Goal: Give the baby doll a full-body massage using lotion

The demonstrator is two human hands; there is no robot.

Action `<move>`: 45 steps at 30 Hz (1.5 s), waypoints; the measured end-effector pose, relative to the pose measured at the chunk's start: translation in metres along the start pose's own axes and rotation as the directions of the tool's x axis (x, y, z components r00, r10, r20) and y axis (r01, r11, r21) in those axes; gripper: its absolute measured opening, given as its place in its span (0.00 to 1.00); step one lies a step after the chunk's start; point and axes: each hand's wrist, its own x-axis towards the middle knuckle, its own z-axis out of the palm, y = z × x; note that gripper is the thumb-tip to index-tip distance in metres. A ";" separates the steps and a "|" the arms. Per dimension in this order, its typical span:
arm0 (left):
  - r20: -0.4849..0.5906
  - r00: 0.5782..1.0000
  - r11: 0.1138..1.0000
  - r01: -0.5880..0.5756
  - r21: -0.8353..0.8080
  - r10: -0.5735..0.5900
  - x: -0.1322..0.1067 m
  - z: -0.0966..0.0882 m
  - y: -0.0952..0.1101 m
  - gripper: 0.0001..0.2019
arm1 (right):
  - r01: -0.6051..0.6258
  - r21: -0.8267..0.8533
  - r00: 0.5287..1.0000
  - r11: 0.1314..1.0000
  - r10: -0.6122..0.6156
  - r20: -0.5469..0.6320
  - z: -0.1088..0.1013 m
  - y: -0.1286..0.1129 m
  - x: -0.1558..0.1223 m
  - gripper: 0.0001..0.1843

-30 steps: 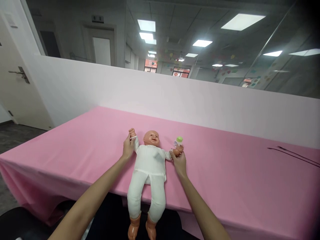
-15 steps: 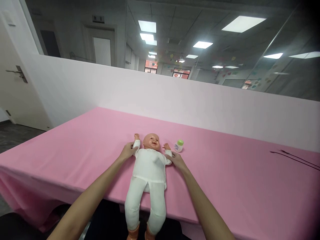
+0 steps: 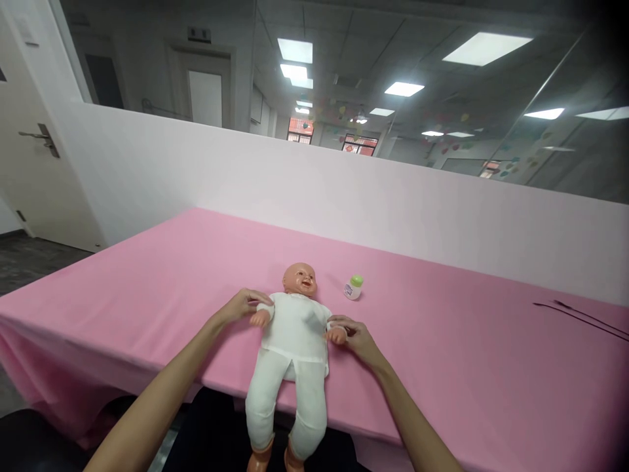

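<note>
A baby doll (image 3: 295,328) in a white top and white trousers lies on its back, head away from me and feet hanging past the table's near edge. My left hand (image 3: 244,305) is closed round the doll's sleeved arm on the left, fingers over the sleeve. On the other side, my right hand (image 3: 358,334) grips the doll's other arm near the cuff. Both doll arms point down beside its body, and its small hands show below my fingers. My thumbs are mostly hidden.
Right of the doll's head stands a small clear jar (image 3: 353,288) with a green lid. A pink cloth (image 3: 442,341) covers the table. Two thin dark cords or rods (image 3: 584,316) lie at the far right. A white wall (image 3: 393,203) with glass above borders the back.
The doll's arms have swung from raised beside its head down to its sides, with both my hands on them. The jar stays in place; the view has shifted slightly.
</note>
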 end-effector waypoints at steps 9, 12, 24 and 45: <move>-0.346 0.910 0.971 0.238 -0.023 -0.231 0.060 0.029 -0.024 0.22 | -0.180 -0.098 0.903 0.979 0.125 -0.410 0.023 0.005 0.064 0.24; -0.349 0.898 0.960 0.280 -0.016 -0.268 0.066 0.030 -0.032 0.21 | -0.222 -0.088 0.898 0.971 0.169 -0.406 0.025 0.010 0.068 0.26; 0.082 0.996 0.999 0.020 0.047 -0.024 -0.007 -0.012 -0.006 0.10 | -0.039 0.017 0.996 0.999 0.037 0.081 -0.008 -0.009 0.004 0.07; -0.310 0.914 0.965 0.255 -0.060 -0.261 0.058 0.017 -0.028 0.21 | -0.187 -0.065 0.931 0.980 0.156 -0.331 0.011 0.013 0.058 0.31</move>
